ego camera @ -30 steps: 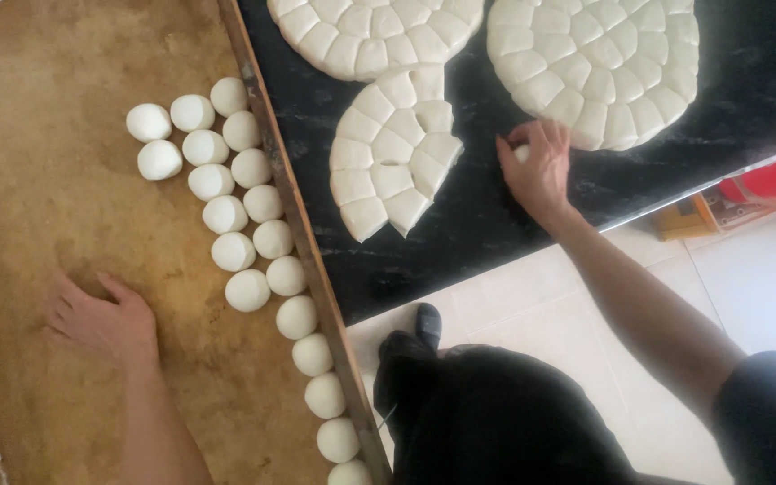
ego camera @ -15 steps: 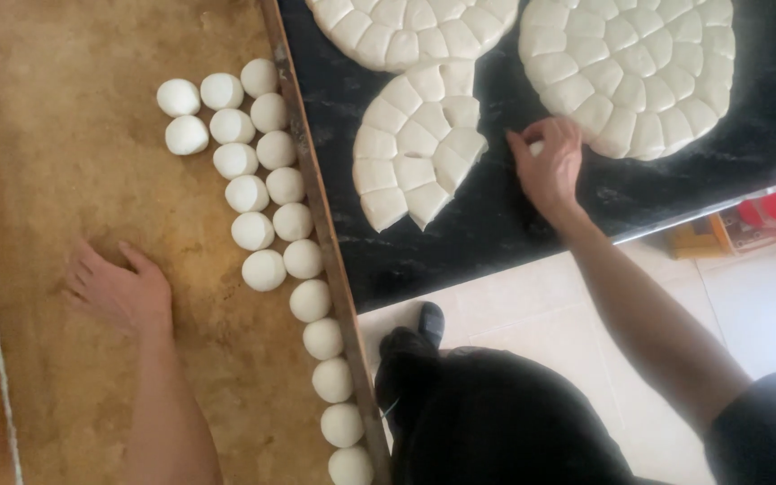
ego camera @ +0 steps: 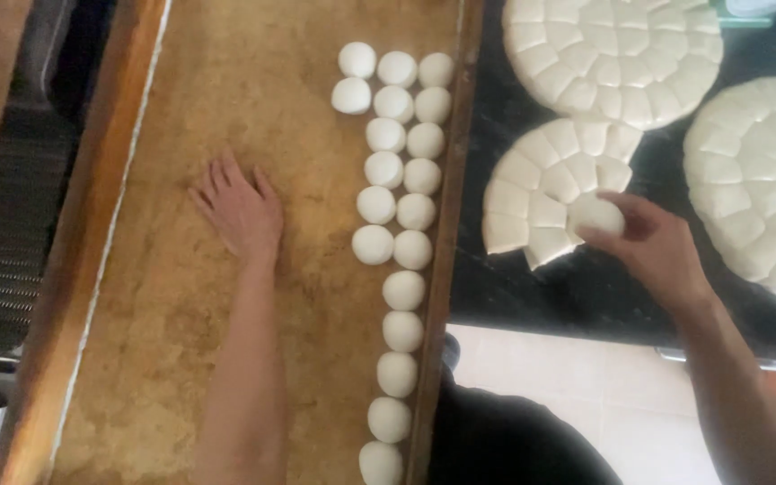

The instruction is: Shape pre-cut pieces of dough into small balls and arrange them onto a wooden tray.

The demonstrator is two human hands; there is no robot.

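Note:
My left hand (ego camera: 240, 211) lies flat, fingers spread, on the floured brown board (ego camera: 181, 296), left of several white dough balls (ego camera: 397, 216) lined along the board's right rim. My right hand (ego camera: 653, 242) is over the black counter (ego camera: 586, 292), fingers closed around a white dough piece (ego camera: 596, 216) at the edge of a partly used cut dough round (ego camera: 545, 193).
Two more scored dough rounds lie on the counter, one at the top (ego camera: 617, 58), one at the right (ego camera: 761, 180). A wooden rim (ego camera: 446, 269) separates board and counter. Pale floor tiles (ego camera: 586, 377) and my dark clothing (ego camera: 505, 440) show below.
The view has shifted so the board fills more of the frame. My right hand moved left from the bare counter to the cut round and closed on a dough piece. The left hand stays flat.

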